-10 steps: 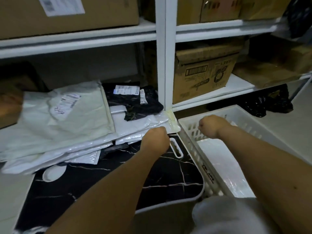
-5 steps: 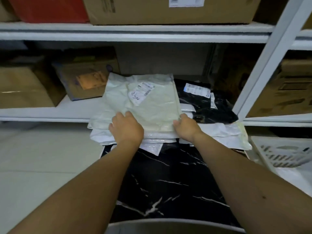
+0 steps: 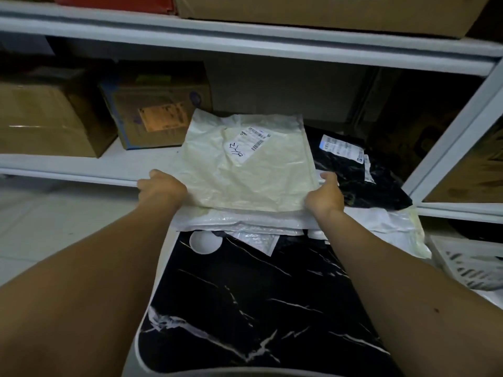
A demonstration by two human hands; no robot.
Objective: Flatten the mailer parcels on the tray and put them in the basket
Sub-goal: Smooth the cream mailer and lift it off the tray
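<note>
Gripping the near corners of a cream mailer parcel (image 3: 245,170), both hands work at the far end of the black marble-patterned tray (image 3: 258,308), the landmark for every position below. Left hand (image 3: 160,189): its fingers curl round the parcel's near-left corner, with the thumb lying along the outer edge; the fingertips are hidden beneath the plastic. Right hand (image 3: 325,195): its fingers wrap the near-right corner from the side, and its thumb rests on the edge; whether the hidden fingertips pinch the layers below cannot be told. The cream mailer parcel, bearing a white shipping label (image 3: 247,144) with handwriting and barcodes, lies uppermost on a stack of white mailers (image 3: 245,220) that covers the tray's far end and overhangs it toward the shelf. Its far edge reaches over the lower shelf board (image 3: 81,170) behind the tray. A black mailer (image 3: 362,172) with its own label lies beyond the tray's far-right corner, just beside the cream parcel and partly on the white stack. The white slotted basket (image 3: 468,263) stands to the right of the tray, only its corner in view. Cardboard boxes (image 3: 49,118) sit on the shelf beyond the tray's far-left corner, and further boxes occupy the shelf above. One oval handle cut-out (image 3: 204,242) shows at the tray's far-left side, just below the stack.
</note>
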